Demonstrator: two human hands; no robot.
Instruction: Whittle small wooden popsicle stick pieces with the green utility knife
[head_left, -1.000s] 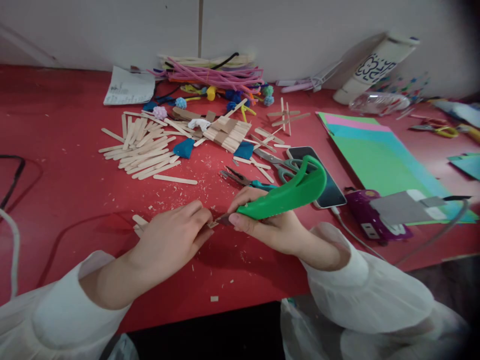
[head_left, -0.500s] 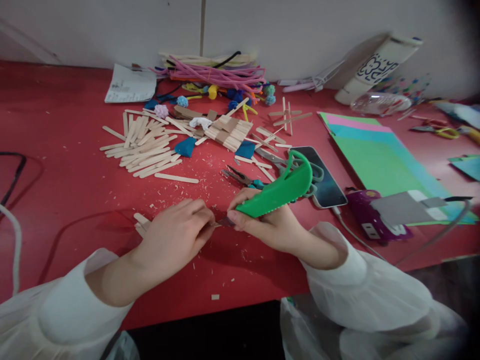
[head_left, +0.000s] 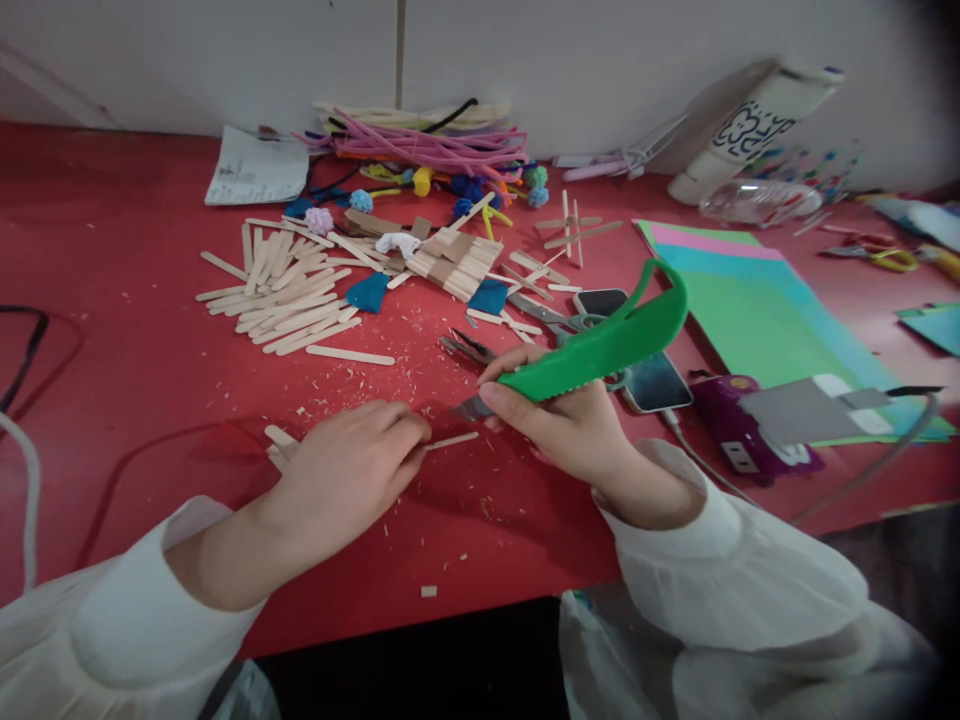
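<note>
1. Clock centre: midway between my hands, 12 directly away from me.
2. Wooden stick [head_left: 451,440]: at centre, free end projecting from my left hand [head_left: 352,480] toward 3. Probably gripped well along its length so the exposed end is braced.
3. Green-handled cutter [head_left: 600,345]: in my right hand [head_left: 555,410], handle rising toward 2, blade [head_left: 472,407] aimed toward 9, just beyond the stick and seemingly apart from it. Low hold near the blade presumably gives control.
4. Loose stick pile [head_left: 292,295] at 10, pliers [head_left: 466,347] at 12: presumably placed within reach, off the blade's line.
5. Left fingers: nearly closed, pinching the stick; fingertip contact hidden beneath the knuckles.
6. Right fingers: curled around the cutter, thumb lying by the blade's base; far-side fingers partly hidden.
</note>
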